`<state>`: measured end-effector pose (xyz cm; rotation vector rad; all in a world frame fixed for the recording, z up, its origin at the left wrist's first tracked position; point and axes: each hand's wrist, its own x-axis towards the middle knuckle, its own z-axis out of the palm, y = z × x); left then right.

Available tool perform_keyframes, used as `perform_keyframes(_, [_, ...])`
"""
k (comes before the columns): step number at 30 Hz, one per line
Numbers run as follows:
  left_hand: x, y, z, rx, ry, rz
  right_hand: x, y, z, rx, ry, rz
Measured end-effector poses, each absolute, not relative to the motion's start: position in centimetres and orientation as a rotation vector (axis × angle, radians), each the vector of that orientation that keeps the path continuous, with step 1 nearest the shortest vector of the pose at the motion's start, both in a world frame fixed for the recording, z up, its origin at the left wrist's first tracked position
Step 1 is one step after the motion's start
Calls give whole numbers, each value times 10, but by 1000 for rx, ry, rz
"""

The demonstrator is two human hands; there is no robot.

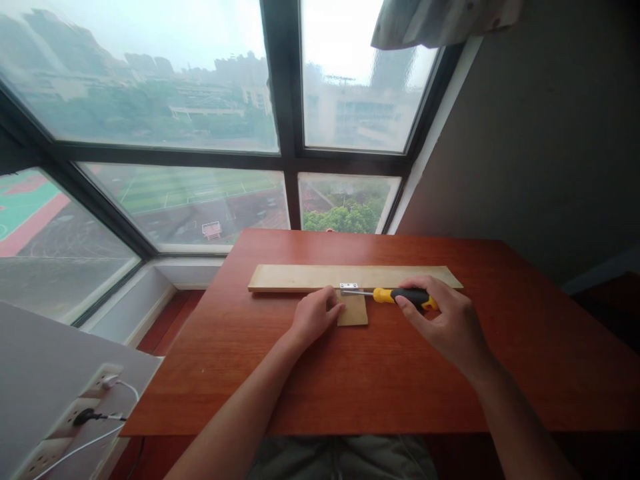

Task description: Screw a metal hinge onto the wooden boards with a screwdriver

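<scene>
My right hand (445,317) is closed around the yellow-and-black handle of a screwdriver (384,295), held nearly level with its shaft pointing left. The screwdriver's tip is at the lower edge of a small silver hinge (349,286). This hinge lies where a long pale wooden board (300,277) meets a small square wooden board (354,315). With curled fingers, my left hand (316,313) grips the left edge of the small board, close to the screwdriver tip. Whether a screw sits under the tip is too small to tell.
The boards lie on a reddish-brown wooden table (240,387). Behind it are large windows with dark frames (287,120), and a grey wall (525,147) stands to the right. Wall sockets (83,413) with plugged-in cables are at the lower left.
</scene>
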<state>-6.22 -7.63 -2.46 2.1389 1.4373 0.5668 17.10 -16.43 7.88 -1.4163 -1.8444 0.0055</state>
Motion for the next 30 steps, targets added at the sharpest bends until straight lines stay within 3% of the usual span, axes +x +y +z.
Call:
perform_keyframes(10, [-62,-78,-24,2149,1434,563,162,-167,84,-1376,-1962,-74])
perform_keyframes(19, [-62,-79,-24,2177,1447,559,124,-149,125,-1397,-2328,-277])
perform_keyframes(30, [-62,-80,-23,2182,1422,609,111,-126,156,-1193,-2618,-124])
